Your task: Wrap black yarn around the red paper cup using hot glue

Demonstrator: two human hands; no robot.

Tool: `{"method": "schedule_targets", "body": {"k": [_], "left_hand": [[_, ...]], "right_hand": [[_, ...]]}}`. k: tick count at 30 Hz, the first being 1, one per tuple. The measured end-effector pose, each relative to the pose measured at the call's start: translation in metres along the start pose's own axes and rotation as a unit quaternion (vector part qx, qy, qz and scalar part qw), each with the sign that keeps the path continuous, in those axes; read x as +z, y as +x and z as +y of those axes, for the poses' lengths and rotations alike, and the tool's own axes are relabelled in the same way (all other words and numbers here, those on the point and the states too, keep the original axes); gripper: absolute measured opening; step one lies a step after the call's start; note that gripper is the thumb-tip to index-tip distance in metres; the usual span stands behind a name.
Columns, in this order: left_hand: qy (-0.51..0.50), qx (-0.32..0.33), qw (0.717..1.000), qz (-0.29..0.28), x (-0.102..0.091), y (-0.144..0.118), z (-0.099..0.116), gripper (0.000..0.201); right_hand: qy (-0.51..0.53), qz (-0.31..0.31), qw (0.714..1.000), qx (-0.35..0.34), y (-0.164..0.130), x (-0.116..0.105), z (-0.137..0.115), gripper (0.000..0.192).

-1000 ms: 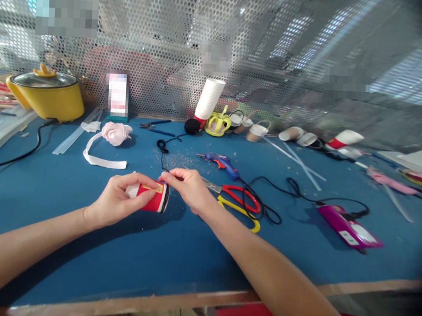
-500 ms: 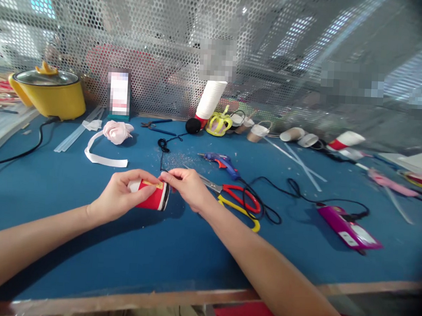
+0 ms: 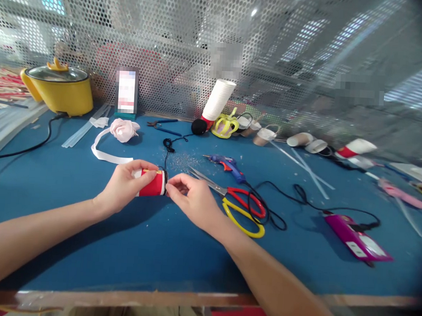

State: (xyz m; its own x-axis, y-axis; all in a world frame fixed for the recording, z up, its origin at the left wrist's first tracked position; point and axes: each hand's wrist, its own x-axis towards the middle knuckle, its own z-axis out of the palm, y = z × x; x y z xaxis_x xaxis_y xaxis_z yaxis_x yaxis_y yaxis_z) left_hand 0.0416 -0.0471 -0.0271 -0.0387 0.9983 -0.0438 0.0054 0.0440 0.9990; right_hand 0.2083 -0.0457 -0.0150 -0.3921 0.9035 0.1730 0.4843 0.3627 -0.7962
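Observation:
My left hand (image 3: 122, 186) grips a small red and white paper cup (image 3: 153, 184) lying on its side just above the blue table (image 3: 86, 246). A black band runs round the cup's rim. My right hand (image 3: 193, 199) pinches that rim, where a thin black cord (image 3: 166, 156) meets it. The cord runs back across the table to a black yarn ball (image 3: 199, 126) near the mesh wall.
Red and yellow scissors (image 3: 242, 204) lie just right of my right hand, a blue glue gun (image 3: 228, 163) behind them. A purple device (image 3: 355, 236) with a black cable sits at right. A yellow pot (image 3: 60, 91), pink fabric flower (image 3: 123, 129), white ribbon and paper cups stand farther back.
Both hands and the cup shifted slightly away from me, and the cup has turned more level. My right hand now pinches lower at the rim. The view has drifted to the left.

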Motion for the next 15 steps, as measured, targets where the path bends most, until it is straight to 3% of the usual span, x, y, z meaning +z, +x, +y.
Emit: {"method": "schedule_targets", "body": {"k": [15], "left_hand": [[0.064,0.052,0.996,-0.013,-0.0022,-0.0011,-0.0029,0.025]], "right_hand": [[-0.045,0.026,0.998,0.019,0.0003,0.0062,0.0012,0.011]]}}
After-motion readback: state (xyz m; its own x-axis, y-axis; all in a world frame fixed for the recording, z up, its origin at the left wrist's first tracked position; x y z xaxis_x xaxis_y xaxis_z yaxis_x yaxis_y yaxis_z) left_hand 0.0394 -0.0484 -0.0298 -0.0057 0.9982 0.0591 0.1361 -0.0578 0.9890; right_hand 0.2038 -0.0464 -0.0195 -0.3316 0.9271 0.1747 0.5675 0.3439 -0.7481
